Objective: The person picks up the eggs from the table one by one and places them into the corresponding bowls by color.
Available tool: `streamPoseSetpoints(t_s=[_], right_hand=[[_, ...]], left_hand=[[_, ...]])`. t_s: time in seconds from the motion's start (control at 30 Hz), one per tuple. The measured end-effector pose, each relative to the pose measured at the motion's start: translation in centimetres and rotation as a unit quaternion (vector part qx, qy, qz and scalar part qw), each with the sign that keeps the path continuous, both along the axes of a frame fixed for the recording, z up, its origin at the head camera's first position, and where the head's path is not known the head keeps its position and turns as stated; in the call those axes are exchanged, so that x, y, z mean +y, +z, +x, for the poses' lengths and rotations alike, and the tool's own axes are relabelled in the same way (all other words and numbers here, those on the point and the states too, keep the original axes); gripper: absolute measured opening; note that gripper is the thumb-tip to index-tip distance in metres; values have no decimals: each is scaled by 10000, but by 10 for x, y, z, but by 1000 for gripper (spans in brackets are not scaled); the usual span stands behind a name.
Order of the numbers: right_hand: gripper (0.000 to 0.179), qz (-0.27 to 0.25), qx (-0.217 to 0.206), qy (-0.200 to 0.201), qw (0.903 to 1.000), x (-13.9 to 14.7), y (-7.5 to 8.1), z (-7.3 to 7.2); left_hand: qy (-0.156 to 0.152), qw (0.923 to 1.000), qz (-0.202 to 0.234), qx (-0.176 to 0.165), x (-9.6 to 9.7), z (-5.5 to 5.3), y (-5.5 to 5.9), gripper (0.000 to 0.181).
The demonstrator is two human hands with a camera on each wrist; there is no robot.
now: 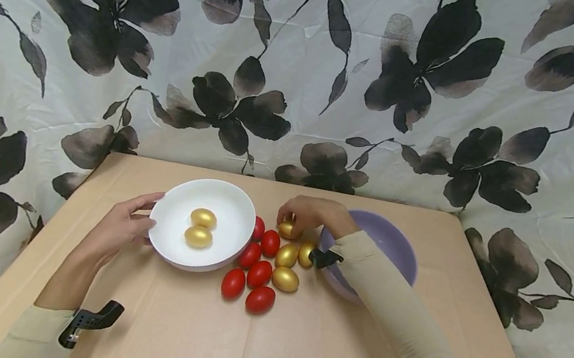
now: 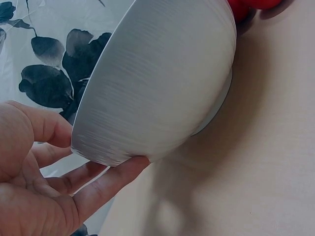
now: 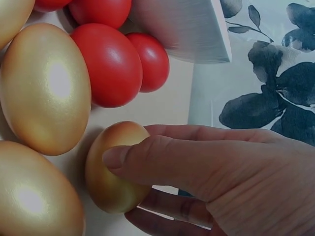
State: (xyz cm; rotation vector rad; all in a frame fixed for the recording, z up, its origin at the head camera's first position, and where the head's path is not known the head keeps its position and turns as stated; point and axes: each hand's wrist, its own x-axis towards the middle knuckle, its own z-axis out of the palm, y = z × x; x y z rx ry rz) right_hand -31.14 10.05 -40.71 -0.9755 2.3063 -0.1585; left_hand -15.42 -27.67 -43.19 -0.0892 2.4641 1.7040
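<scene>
My left hand (image 1: 116, 227) holds the side of a white bowl (image 1: 237, 209), thumb at the rim and fingers against its outer wall (image 2: 157, 83). Two gold eggs (image 1: 198, 236) lie together inside this bowl. My right hand (image 1: 315, 213) pinches another gold egg (image 3: 118, 167) between thumb and fingers, just right of the red eggs. Several more gold eggs (image 1: 285, 279) lie on the table close by the right hand. Several red eggs (image 1: 259, 300) form a loose group between the white bowl and the gold ones.
A purple bowl (image 1: 394, 246) stands under the right forearm, partly hidden by the sleeve. The wooden table (image 1: 173, 330) ends at a flower-printed cloth (image 1: 304, 69) behind it. Black straps (image 1: 92, 321) sit on both wrists.
</scene>
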Motion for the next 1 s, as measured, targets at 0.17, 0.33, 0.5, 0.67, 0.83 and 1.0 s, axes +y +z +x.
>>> streamPoseSetpoints(t_s=[0.17, 0.33, 0.5, 0.67, 0.83, 1.0], right_hand=[[36, -92, 57, 122, 9999, 1, 2, -2], [36, -293, 61, 254, 9992, 3, 1, -5], [38, -452, 67, 378, 9982, 2, 4, -6], [39, -506, 18, 302, 9983, 2, 9, -5], [39, -605, 102, 327, 9976, 3, 12, -6], [31, -734, 197, 402, 9963, 3, 16, -7]], left_hand=[[-14, 10000, 11, 46, -1, -1, 0, 65], [-15, 10000, 46, 23, -1, -1, 0, 65], [-25, 10000, 77, 26, 0, -1, 1, 65], [10, 10000, 43, 12, 0, -1, 1, 65], [-4, 10000, 53, 14, 0, -1, 0, 65], [1, 10000, 67, 4, 0, -2, 0, 65]])
